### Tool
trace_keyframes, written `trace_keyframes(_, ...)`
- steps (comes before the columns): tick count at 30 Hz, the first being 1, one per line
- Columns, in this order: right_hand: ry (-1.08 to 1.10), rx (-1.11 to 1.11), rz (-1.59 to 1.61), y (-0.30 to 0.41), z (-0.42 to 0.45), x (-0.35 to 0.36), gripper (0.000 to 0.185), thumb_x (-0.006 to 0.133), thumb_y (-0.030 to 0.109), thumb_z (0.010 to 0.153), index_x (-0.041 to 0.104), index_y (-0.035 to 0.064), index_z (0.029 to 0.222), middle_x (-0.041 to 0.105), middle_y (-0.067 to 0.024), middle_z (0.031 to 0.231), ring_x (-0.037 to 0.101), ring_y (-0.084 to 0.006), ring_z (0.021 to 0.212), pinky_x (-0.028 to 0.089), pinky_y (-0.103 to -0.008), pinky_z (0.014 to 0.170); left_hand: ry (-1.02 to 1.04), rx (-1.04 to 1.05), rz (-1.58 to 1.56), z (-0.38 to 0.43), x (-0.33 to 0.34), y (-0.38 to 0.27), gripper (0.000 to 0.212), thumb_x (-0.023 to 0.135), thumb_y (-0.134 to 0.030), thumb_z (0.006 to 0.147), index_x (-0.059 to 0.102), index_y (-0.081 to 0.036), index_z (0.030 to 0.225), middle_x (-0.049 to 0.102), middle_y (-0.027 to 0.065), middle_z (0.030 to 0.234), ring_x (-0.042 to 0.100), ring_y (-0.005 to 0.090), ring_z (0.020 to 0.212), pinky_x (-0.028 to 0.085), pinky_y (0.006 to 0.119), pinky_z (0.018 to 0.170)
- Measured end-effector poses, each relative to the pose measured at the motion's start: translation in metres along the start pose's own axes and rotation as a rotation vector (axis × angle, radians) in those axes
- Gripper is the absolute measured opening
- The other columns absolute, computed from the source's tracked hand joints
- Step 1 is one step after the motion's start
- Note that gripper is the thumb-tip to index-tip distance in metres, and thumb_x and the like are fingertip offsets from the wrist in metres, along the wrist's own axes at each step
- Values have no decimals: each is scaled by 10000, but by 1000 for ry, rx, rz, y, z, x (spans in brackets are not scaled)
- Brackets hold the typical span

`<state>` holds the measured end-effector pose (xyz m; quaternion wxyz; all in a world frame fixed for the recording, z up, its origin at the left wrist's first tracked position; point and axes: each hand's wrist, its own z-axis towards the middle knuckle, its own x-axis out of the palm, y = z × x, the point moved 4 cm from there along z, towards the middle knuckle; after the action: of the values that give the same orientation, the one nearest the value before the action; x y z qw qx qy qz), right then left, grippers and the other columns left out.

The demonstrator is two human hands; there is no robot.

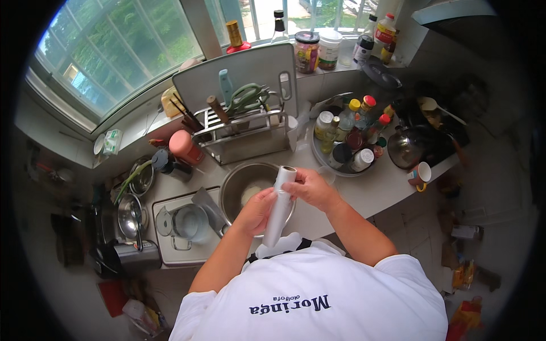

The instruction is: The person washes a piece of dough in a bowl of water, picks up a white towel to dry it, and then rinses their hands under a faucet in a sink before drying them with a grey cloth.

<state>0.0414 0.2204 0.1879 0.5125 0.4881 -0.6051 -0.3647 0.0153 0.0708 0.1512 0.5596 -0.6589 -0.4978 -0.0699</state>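
A roll of clear plastic film (278, 215) is held upright at a slant over the near right part of a steel bowl (226, 177). My left hand (257, 209) grips the roll along its left side. Higher up, my right hand (313, 187) has its thumb and fingers on the roll near its open cardboard core. Inside the bowl lies a pale lump that looks like dough (251, 194), partly covered by my left hand and the roll. Left of the bowl, a cleaver (210, 208) and a glass pitcher of water (192, 222) rest on a white cutting board (187, 257).
Behind the bowl stands a metal knife rack (251, 147) with green scissors and knives. A round tray (315, 153) of seasoning bottles is to the right, near a kettle (405, 147) and a mug (419, 174). Small steel bowls (130, 215) and a black-lidded bottle (170, 164) stand left.
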Motion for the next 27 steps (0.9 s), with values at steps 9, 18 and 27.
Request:
trace_keyframes(9,-424,-303,-489,62,34,-67,312,707,243,707,609,11,892,628,-86,767,607,-148,683,492,-295,634,-272,172,195,28,-5,-15,320,525,-195,905,467,-65,1192,545,61,1132,507,177,1093,405,343,922)
trace_keyframes(18,-792,-468,-1135,87,131,-116,253,623,259,689,575,41,808,586,-143,831,587,-336,803,476,-421,703,-424,151,6,-32,-37,2,177,482,-116,916,532,-20,1056,602,116,1008,608,197,911,482,323,831)
trace_keyframes(27,-809,-24,-1294,51,198,-146,382,641,327,683,598,54,947,613,-140,999,590,-319,952,477,-423,802,-618,249,-128,-96,-61,18,180,488,-133,916,537,-21,1049,606,107,978,604,196,901,480,319,829)
